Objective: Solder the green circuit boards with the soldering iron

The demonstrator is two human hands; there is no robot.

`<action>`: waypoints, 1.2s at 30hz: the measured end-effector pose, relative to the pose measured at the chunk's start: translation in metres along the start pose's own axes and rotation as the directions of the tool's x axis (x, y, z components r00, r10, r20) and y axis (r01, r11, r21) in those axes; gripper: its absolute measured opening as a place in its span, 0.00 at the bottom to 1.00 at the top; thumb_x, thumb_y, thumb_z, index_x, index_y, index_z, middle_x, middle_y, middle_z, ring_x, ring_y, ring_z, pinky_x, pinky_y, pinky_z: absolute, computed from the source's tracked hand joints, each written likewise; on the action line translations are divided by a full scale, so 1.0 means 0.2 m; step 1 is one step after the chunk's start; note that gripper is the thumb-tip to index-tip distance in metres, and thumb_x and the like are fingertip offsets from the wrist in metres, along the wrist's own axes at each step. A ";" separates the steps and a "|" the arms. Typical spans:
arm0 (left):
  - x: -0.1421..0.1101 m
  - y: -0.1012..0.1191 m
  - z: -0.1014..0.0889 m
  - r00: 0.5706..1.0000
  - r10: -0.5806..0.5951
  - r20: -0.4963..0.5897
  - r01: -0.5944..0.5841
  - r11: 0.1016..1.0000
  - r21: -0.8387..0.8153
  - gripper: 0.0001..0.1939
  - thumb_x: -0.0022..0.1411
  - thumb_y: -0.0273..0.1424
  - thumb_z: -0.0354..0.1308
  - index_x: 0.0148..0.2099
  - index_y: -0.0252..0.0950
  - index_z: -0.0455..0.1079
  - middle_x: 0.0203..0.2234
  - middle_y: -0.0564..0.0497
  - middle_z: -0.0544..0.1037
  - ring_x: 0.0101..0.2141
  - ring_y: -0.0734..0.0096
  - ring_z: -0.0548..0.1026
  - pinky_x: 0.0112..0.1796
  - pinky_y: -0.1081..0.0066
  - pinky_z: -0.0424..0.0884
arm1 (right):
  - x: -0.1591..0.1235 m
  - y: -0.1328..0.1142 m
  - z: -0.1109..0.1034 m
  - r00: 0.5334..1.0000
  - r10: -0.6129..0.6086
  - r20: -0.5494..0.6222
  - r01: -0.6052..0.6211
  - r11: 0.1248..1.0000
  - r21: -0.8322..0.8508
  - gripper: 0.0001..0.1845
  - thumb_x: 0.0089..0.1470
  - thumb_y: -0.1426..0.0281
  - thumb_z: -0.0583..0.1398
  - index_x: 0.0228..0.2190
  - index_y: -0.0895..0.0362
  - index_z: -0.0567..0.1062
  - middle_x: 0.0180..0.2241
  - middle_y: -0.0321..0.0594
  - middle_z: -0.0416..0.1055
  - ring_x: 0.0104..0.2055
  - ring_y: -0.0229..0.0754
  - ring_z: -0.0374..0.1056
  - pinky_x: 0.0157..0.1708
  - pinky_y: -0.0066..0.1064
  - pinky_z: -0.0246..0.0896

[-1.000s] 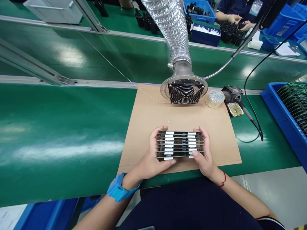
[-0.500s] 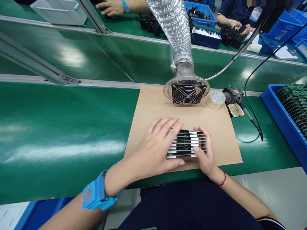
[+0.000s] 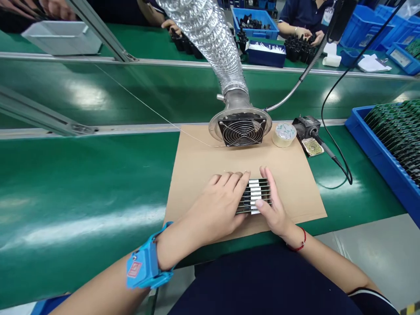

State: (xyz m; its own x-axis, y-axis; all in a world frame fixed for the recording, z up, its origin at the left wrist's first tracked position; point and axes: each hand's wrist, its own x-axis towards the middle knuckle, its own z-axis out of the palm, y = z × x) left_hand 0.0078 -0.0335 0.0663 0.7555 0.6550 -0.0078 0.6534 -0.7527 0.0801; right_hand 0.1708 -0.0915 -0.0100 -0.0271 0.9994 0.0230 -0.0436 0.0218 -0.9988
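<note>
Several thin circuit boards (image 3: pixel 254 197), dark with white connectors, stand on edge in a row on a brown cardboard sheet (image 3: pixel 197 153). My left hand (image 3: pixel 218 203) wraps over their left part, fingers at the far side and thumb at the near side, hiding that end. Around the right end curls my right hand (image 3: pixel 275 208), with its thumb on the near right corner and fingers along the right side. A blue wrist strap (image 3: pixel 147 264) is on my left wrist.
Ahead hangs a fume extractor fan (image 3: pixel 243 131) on a foil duct. A tape roll (image 3: pixel 284 134) and a soldering iron in its stand (image 3: pixel 308 131) lie right of it. At far right, a blue crate (image 3: pixel 377 144) holds circuit boards. Co-workers sit across the divider.
My left hand has closed down over the left part of the boards, covering more of them. My right hand stays at the right end. The camera view has shifted slightly.
</note>
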 end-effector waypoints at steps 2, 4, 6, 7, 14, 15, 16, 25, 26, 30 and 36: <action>0.00 -0.01 0.01 0.999 0.010 -0.030 -0.010 1.000 0.007 0.36 0.56 0.33 0.57 0.64 0.20 0.59 0.54 0.31 0.71 0.50 0.45 0.70 0.50 0.53 0.66 | 0.02 -0.01 0.00 0.998 0.046 -0.040 -0.044 0.997 0.067 0.45 0.59 0.45 0.52 0.68 0.50 0.44 0.72 0.39 0.38 0.74 0.46 0.35 0.72 0.48 0.37; 0.00 -0.01 0.02 0.999 0.016 -0.036 -0.015 1.000 0.010 0.37 0.55 0.33 0.58 0.64 0.19 0.58 0.56 0.29 0.69 0.52 0.43 0.69 0.51 0.52 0.66 | 0.03 -0.02 0.00 0.994 0.075 -0.075 -0.066 0.992 0.108 0.42 0.60 0.44 0.49 0.68 0.50 0.46 0.72 0.38 0.39 0.74 0.45 0.35 0.72 0.48 0.36; 0.00 -0.01 0.02 1.000 0.021 -0.017 -0.021 1.000 -0.003 0.38 0.54 0.33 0.58 0.64 0.19 0.58 0.56 0.28 0.69 0.52 0.41 0.69 0.51 0.51 0.66 | 0.04 -0.02 0.00 0.996 0.068 -0.057 -0.062 0.993 0.105 0.40 0.61 0.45 0.50 0.67 0.49 0.48 0.72 0.36 0.42 0.74 0.44 0.35 0.72 0.48 0.36; 0.00 -0.01 0.02 1.000 0.019 -0.002 -0.019 1.000 -0.012 0.38 0.54 0.34 0.58 0.64 0.19 0.57 0.55 0.28 0.69 0.52 0.41 0.70 0.50 0.51 0.66 | 0.04 -0.01 0.00 0.997 0.062 -0.035 -0.058 0.994 0.097 0.39 0.61 0.46 0.50 0.67 0.48 0.49 0.71 0.35 0.43 0.74 0.44 0.35 0.72 0.48 0.36; 0.02 0.01 -0.03 0.990 -0.005 0.143 0.005 1.000 0.002 0.31 0.53 0.30 0.57 0.59 0.25 0.63 0.45 0.34 0.74 0.45 0.46 0.73 0.46 0.52 0.69 | 0.05 -0.01 0.00 0.999 0.045 -0.026 -0.044 0.998 0.049 0.40 0.62 0.44 0.44 0.68 0.49 0.45 0.72 0.33 0.39 0.74 0.41 0.35 0.73 0.45 0.35; 0.03 0.01 -0.04 0.987 -0.004 0.160 0.004 1.000 -0.001 0.29 0.52 0.29 0.57 0.56 0.25 0.65 0.44 0.35 0.75 0.44 0.46 0.73 0.45 0.52 0.69 | 0.05 0.00 0.00 0.999 0.045 -0.003 -0.045 0.997 0.058 0.40 0.62 0.44 0.44 0.68 0.50 0.47 0.72 0.34 0.41 0.74 0.41 0.36 0.73 0.45 0.35; 0.04 0.01 -0.04 0.984 -0.002 0.176 0.004 1.000 -0.012 0.26 0.52 0.29 0.57 0.54 0.26 0.66 0.42 0.36 0.75 0.43 0.46 0.74 0.45 0.52 0.69 | 0.06 0.00 0.00 0.999 0.052 -0.004 -0.052 0.995 0.084 0.40 0.62 0.44 0.44 0.68 0.50 0.48 0.71 0.35 0.43 0.74 0.40 0.38 0.73 0.44 0.35; 0.02 -0.16 -0.07 0.921 -0.351 0.166 0.381 0.732 -0.565 0.35 0.47 0.39 0.64 0.57 0.32 0.64 0.50 0.38 0.76 0.48 0.42 0.75 0.48 0.47 0.71 | 0.06 0.00 -0.15 0.931 0.145 -0.336 -0.083 0.977 0.194 0.35 0.57 0.44 0.53 0.58 0.51 0.63 0.66 0.47 0.58 0.68 0.48 0.55 0.69 0.51 0.47; 0.01 -0.18 -0.06 0.882 -0.424 0.207 0.437 0.565 -0.700 0.38 0.46 0.43 0.65 0.57 0.33 0.63 0.49 0.39 0.76 0.48 0.43 0.75 0.47 0.48 0.73 | 0.05 -0.01 -0.16 0.939 0.144 -0.312 -0.094 0.981 0.171 0.35 0.56 0.45 0.56 0.58 0.50 0.63 0.65 0.48 0.59 0.67 0.49 0.57 0.67 0.52 0.50; -0.02 -0.17 0.03 0.773 -0.420 0.476 0.428 -0.208 -0.879 0.35 0.49 0.47 0.64 0.56 0.35 0.66 0.42 0.42 0.81 0.41 0.48 0.80 0.38 0.55 0.79 | 0.06 -0.03 -0.12 0.983 0.160 -0.089 -0.149 0.982 0.119 0.46 0.49 0.47 0.64 0.63 0.50 0.55 0.65 0.53 0.57 0.64 0.54 0.61 0.61 0.54 0.60; 0.02 -0.06 0.19 0.731 -0.376 0.569 0.315 -0.554 -0.771 0.28 0.56 0.38 0.65 0.57 0.32 0.69 0.42 0.42 0.82 0.41 0.53 0.81 0.41 0.59 0.79 | 0.14 0.01 -0.07 0.973 0.224 0.048 -0.226 0.973 0.037 0.51 0.48 0.57 0.67 0.66 0.49 0.49 0.65 0.54 0.56 0.60 0.52 0.65 0.54 0.53 0.69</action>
State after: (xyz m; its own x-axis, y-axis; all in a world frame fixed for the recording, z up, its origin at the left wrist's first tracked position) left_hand 0.0051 -0.0252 0.0273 0.3335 0.7249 -0.6028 -0.1598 0.6736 0.7216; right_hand 0.1843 -0.0636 -0.0125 -0.0836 0.9764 -0.1992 -0.0736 -0.2054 -0.9759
